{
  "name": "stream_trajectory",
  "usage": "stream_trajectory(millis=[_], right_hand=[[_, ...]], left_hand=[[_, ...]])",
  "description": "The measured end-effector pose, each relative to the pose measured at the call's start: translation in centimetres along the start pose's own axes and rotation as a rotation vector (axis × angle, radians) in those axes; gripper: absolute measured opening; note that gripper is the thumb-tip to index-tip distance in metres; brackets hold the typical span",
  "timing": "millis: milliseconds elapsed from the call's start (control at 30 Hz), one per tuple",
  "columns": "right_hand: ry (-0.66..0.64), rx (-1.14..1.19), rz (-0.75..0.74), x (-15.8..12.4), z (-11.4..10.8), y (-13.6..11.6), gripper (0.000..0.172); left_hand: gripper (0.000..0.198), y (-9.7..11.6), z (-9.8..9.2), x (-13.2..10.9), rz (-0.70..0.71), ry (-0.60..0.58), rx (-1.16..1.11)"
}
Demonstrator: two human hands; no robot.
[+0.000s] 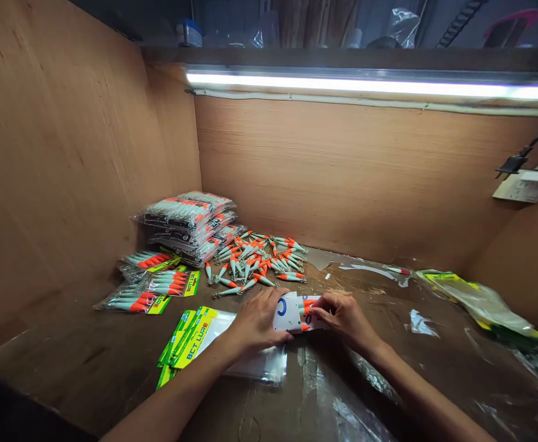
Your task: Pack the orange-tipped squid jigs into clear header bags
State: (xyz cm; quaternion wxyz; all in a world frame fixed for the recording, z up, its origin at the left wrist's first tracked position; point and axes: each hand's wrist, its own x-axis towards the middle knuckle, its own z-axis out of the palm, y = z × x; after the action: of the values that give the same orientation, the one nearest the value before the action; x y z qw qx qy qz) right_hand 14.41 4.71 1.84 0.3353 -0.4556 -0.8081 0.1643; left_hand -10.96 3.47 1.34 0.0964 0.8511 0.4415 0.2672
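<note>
Both forearms enter from the lower edge over the plastic-covered table [112,368]. Wooden walls [342,178] enclose the bench beneath a tube light [370,87]. Stacked filled packets [188,221] stand at the back left, beside a loose heap of orange-and-pale lures [257,258]. Empty green-headed bags [190,337] lie by the left wrist. Left hand [254,322] and right hand [345,316], fingers curled closed, together pinch a white card [291,312] carrying lures, at table centre.
</note>
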Motion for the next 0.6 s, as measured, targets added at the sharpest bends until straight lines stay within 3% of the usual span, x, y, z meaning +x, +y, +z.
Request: stream_trajectory(millis=[200,333,600], right_hand=[[-0.049,-0.298,-0.184,-0.48,-0.07,-0.46,0.018],[-0.057,-0.308,-0.204,-0.14,-0.09,-0.74,0.023],[-0.192,-0.253,-0.26,-0.47,-0.36,-0.84,0.018]], left_hand=[[0.089,-0.11,0.22,0.05,0.02,-0.041,-0.018],[0.089,-0.03,0.26,0.06,0.019,-0.06,-0.037],[0.084,0.44,-0.05,-0.07,0.077,-0.077,-0.101]])
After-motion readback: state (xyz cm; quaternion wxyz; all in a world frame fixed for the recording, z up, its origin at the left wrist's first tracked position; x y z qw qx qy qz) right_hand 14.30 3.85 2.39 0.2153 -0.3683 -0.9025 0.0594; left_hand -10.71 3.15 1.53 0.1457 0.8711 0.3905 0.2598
